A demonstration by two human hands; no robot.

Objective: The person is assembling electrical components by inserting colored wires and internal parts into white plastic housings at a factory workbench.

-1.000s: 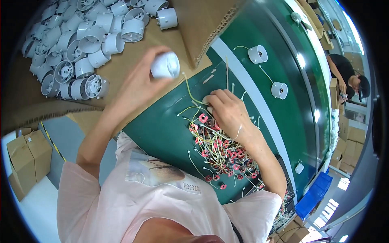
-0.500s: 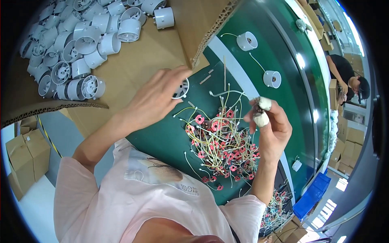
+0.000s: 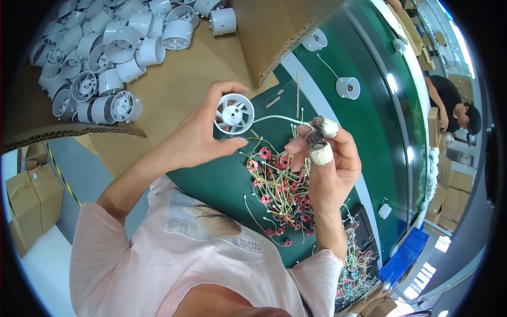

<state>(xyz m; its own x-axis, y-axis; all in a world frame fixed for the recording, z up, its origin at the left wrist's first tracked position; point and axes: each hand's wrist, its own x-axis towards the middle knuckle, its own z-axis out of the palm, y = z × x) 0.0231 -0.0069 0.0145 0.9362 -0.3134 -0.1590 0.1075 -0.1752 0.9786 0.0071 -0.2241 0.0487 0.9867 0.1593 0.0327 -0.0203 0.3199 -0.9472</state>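
The left hand (image 3: pixel 203 134) curls around a white housing (image 3: pixel 234 113) just right of the cardboard box (image 3: pixel 195 84), fingers behind the rim and thumb below; whether the thumb presses on it I cannot tell. This hold leaves the spoked face uncovered, which likely gives the person a clear view of it. Farther right of the box, the right hand (image 3: pixel 336 177) pinches a small dark part (image 3: pixel 317 138) between thumb and forefinger, both in white finger covers (image 3: pixel 320 155) that probably spare the skin. A pale lead (image 3: pixel 274 117) runs from that pinch to the housing's edge; whether its end goes inside is hidden.

At the box's left, loose housings (image 3: pixel 121 46) lie heaped within it, walls presumably keeping them together. Right of the box and nearer the person, a tangle of wired parts (image 3: pixel 285 198) lies on the green worktop (image 3: pixel 203 182), seemingly for easy reach. Well right of the box, two finished-looking cups (image 3: pixel 348 88) stand apart, perhaps so leads don't snag.
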